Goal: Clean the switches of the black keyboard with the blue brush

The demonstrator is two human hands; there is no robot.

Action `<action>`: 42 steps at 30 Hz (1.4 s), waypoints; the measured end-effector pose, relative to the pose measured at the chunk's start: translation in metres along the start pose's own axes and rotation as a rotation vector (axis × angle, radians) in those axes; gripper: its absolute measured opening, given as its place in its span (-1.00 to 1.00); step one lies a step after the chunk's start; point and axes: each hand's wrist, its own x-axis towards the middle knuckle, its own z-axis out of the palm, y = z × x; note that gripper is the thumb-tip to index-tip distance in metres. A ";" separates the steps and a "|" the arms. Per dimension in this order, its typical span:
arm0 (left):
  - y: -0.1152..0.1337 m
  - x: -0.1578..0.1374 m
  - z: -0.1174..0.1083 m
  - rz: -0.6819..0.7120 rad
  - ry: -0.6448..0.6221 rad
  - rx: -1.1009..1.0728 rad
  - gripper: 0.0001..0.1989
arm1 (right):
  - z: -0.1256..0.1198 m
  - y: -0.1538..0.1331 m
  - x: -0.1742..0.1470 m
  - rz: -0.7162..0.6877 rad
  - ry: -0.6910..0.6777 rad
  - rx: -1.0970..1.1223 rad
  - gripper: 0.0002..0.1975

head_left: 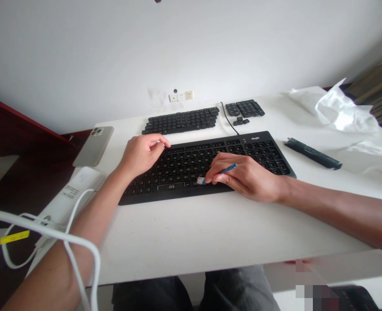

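A black keyboard (174,194) with its keycaps off lies on the white desk, showing rows of bare key sockets. At its back left corner rests my left hand (144,151), the fingers bent and closed at the keyboard's edge. My right hand (243,175) pinches a small brush with a blue handle (228,168). The brush's pale bristles touch the sockets in the front row, right of the long spacebar slot (171,187). Part of the keyboard's middle is hidden under the right hand.
Removed keycaps (183,120) lie in rows behind the keyboard, with a number-pad group (249,108) farther right. A dark bar-shaped piece (312,153) and a crumpled plastic bag (340,110) lie right. A phone (93,147), power strip (71,194) and white cables (81,242) are left.
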 end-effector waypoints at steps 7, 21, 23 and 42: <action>0.000 0.000 0.000 0.006 0.003 -0.004 -0.71 | 0.000 -0.001 0.001 -0.009 0.011 0.002 -0.67; 0.001 0.000 -0.001 -0.002 -0.001 0.002 -0.71 | 0.000 -0.002 0.002 -0.025 0.105 -0.018 -0.78; 0.001 0.000 -0.001 0.001 -0.002 0.000 -0.71 | 0.001 -0.003 0.002 -0.018 0.104 0.003 -0.79; 0.000 -0.001 0.000 0.012 -0.001 -0.004 -0.70 | 0.001 -0.003 0.001 0.067 0.143 -0.038 -0.75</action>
